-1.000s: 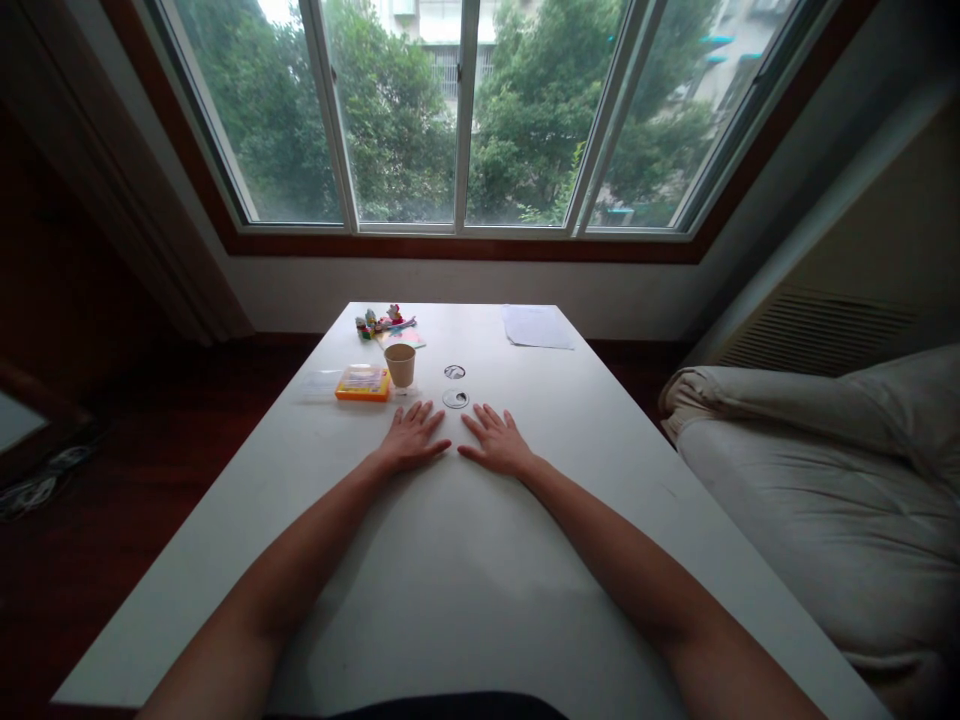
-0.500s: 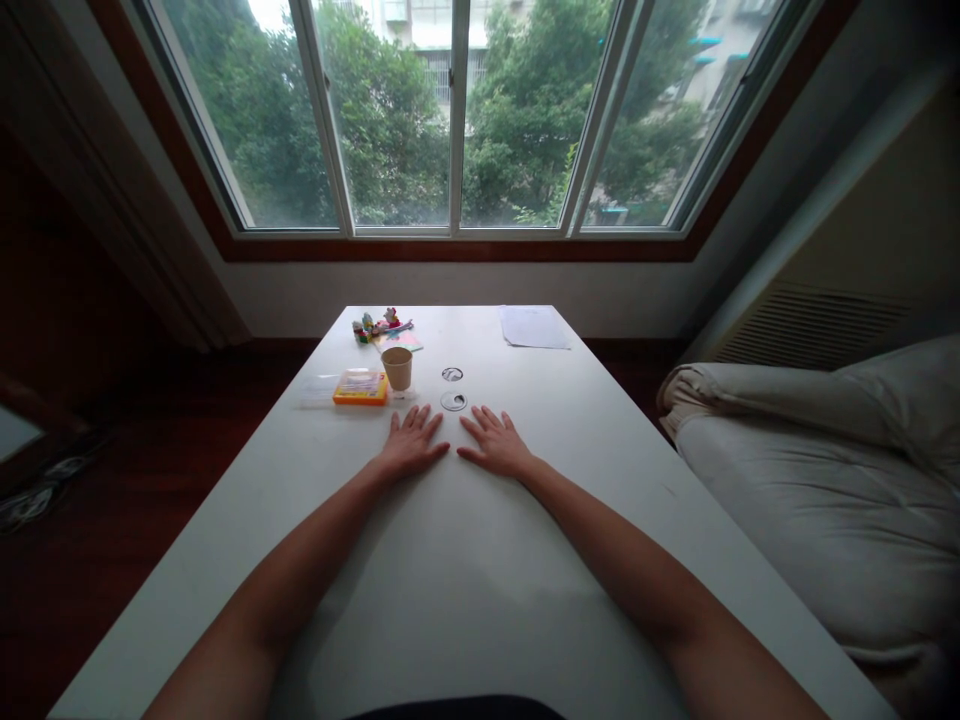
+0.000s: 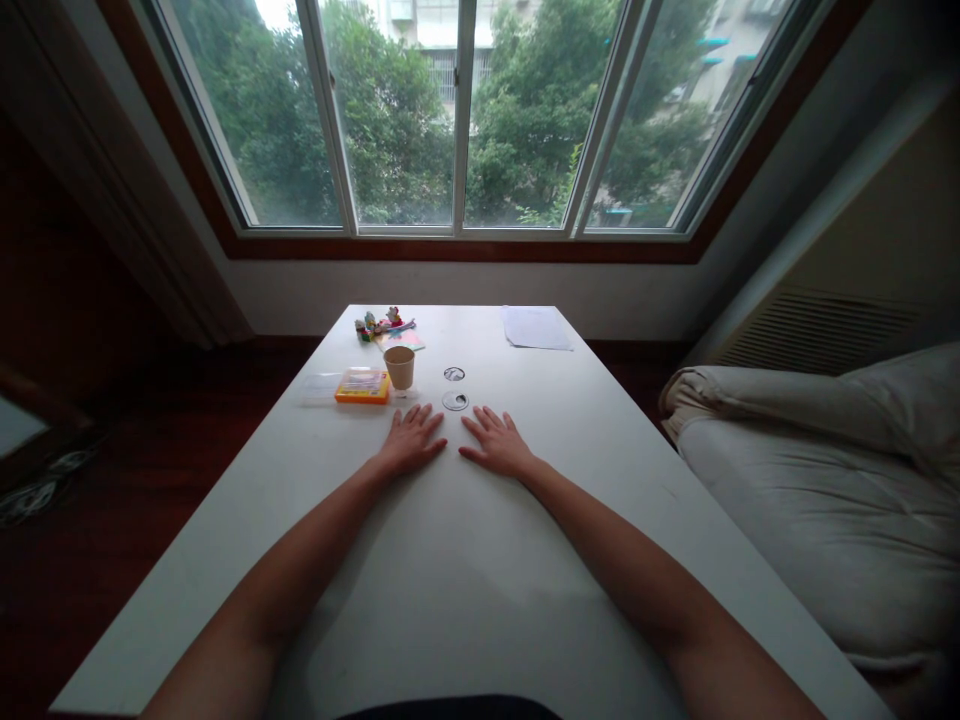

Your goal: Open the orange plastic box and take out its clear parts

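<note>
My left hand (image 3: pixel 409 441) lies palm down on the white table (image 3: pixel 457 580), its fingers spread and nothing in it. Beside it, my right hand (image 3: pixel 498 443) rests flat in the same way, also holding nothing. Just beyond the fingertips is a round disc with a black-and-white pattern (image 3: pixel 455 401). A second patterned disc (image 3: pixel 454 374) lies a little farther off. A brown paper cup (image 3: pixel 400 368) stands upright beyond my left hand. To the cup's left is an orange and yellow box (image 3: pixel 363 386) with a clear top, next to a clear plastic piece (image 3: pixel 319 389).
Small colourful figurines (image 3: pixel 379 324) and a pastel sheet (image 3: pixel 401 341) are at the table's far left. White paper sheets (image 3: pixel 536 328) lie at the far right. A cushioned sofa (image 3: pixel 810 500) borders the right side, and a window (image 3: pixel 465 120) rises behind the table.
Both hands stay flat on the table; my left thumb has shifted slightly left. The whole view has moved very slightly. The objects on the table have kept their places.
</note>
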{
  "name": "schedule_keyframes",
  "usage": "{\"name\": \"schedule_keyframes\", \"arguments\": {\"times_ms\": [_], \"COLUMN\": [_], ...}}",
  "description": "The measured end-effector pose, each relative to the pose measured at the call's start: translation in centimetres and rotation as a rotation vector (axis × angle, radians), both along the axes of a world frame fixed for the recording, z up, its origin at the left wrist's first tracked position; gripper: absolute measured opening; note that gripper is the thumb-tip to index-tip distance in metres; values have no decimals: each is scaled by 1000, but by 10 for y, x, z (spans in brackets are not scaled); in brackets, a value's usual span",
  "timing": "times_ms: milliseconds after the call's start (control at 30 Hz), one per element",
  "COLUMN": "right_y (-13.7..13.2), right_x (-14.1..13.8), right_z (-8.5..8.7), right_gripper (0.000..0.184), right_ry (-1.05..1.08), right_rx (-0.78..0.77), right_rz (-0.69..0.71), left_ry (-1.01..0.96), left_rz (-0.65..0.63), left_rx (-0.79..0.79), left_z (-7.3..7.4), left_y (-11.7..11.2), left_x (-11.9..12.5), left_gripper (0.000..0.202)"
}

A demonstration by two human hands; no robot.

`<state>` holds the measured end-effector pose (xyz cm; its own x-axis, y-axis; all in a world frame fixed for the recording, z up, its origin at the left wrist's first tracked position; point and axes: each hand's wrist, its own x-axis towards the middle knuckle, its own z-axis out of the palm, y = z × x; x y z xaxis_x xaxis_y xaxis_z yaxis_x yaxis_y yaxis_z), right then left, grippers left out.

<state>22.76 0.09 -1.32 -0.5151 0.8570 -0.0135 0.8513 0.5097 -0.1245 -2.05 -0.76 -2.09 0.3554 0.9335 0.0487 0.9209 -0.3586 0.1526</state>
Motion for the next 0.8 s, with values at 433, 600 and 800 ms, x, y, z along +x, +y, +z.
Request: {"name": "schedule_keyframes", "arguments": {"times_ms": [433, 600, 800], "right_y": [-1, 0, 1], "right_x": [0, 0, 1], "right_z": [2, 1, -2], "right_gripper": [82, 82, 81], "right_ry": [-21, -10, 9], "right_rx": [-5, -17, 13], "right_rz": [-3, -4, 5], "left_ry": [-16, -14, -15], "left_rz": [-3, -4, -3], "left_rx": [12, 7, 11], "left_z": [0, 1, 1], "left_y": [0, -1, -1], "left_x": [-1, -1, -1], "left_gripper": [67, 67, 66]}}
